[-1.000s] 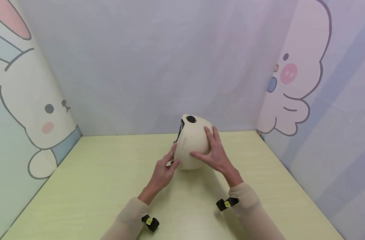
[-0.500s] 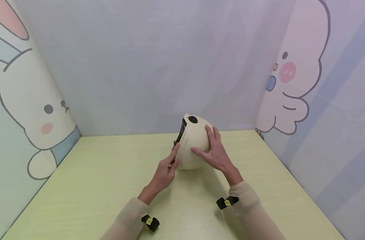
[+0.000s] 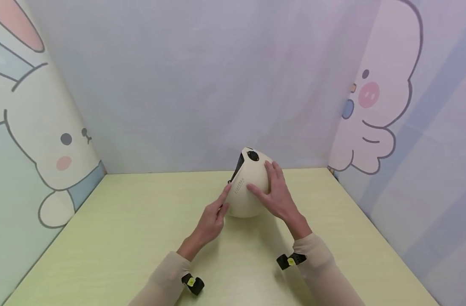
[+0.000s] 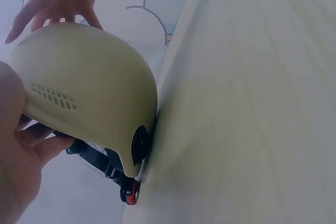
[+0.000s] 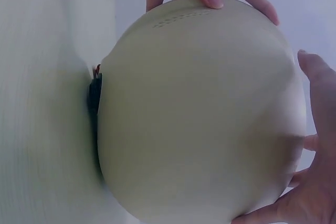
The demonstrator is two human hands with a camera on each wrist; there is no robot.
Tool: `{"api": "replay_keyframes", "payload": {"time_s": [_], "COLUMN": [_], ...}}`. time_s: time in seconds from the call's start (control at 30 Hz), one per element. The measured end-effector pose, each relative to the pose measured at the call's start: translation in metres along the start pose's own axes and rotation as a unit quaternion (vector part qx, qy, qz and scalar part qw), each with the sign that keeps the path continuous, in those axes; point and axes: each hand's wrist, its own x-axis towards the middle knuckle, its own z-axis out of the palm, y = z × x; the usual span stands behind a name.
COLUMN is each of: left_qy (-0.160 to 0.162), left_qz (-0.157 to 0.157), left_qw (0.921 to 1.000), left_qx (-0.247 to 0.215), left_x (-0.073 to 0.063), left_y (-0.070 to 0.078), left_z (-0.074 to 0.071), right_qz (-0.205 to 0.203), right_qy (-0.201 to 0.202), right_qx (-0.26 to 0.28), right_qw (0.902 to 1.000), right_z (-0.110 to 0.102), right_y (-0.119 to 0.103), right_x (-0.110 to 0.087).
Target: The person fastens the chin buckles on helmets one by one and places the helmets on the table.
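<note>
A cream helmet (image 3: 250, 187) stands tilted on the table in the head view, its open side turned left and its dome to the right. Its rim is pinched by my left hand (image 3: 210, 221), thumb on the outer shell and the other fingers partly hidden at the inside. My right hand (image 3: 279, 197) rests on the dome with fingers spread; in the right wrist view its thumb (image 5: 314, 69) stands a little off the shell. A black round fitting (image 3: 253, 155) shows near the helmet's upper corner. The left wrist view shows a black strap (image 4: 92, 156) and a red buckle part (image 4: 132, 192).
The light yellow-green table (image 3: 141, 221) extends around the helmet. A pale back wall (image 3: 202, 85) rises behind it, and side walls carry cartoon animals, a rabbit (image 3: 45, 140) at the left. Both sleeved wrists wear black devices with a yellow mark (image 3: 192, 283).
The helmet has tilted further to the right, its upper end moving right. The left index finger reaches further up along the rim. Both hands stay at the helmet.
</note>
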Motion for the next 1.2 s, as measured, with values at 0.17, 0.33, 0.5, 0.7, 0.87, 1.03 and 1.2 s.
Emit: {"api": "replay_keyframes", "payload": {"time_s": [0.17,0.33,0.5,0.7,0.87,1.03,1.2], "left_qy": [-0.020,-0.035,-0.029,-0.007,-0.016,-0.013,-0.038], "left_qz": [0.006,0.016,0.048,0.062,0.083,0.070,0.022], "left_qw": [0.9996,0.9987,0.9979,0.9976,0.9964,0.9972,0.9977], "left_qx": [-0.021,-0.034,-0.032,-0.031,-0.002,0.021,-0.051], "left_x": [-0.001,-0.002,-0.002,-0.003,-0.004,-0.004,-0.004], "left_y": [0.000,0.000,-0.001,-0.002,-0.003,-0.004,-0.008], "left_z": [0.001,0.001,0.005,0.009,0.010,0.008,0.008], "right_qz": [0.006,0.003,-0.006,0.008,0.030,0.036,0.051], "right_qy": [-0.003,0.001,0.023,0.025,0.023,0.014,0.003], "right_qx": [-0.015,-0.007,0.017,0.035,0.047,0.040,0.036], "right_qw": [0.9999,1.0000,0.9996,0.9991,0.9982,0.9985,0.9980], "right_z": [0.000,-0.001,-0.002,-0.007,-0.012,-0.015,-0.017], "right_y": [0.001,0.000,0.002,0.002,-0.002,-0.001,0.001], "right_x": [-0.001,-0.001,0.000,0.000,0.000,0.001,0.001]}}
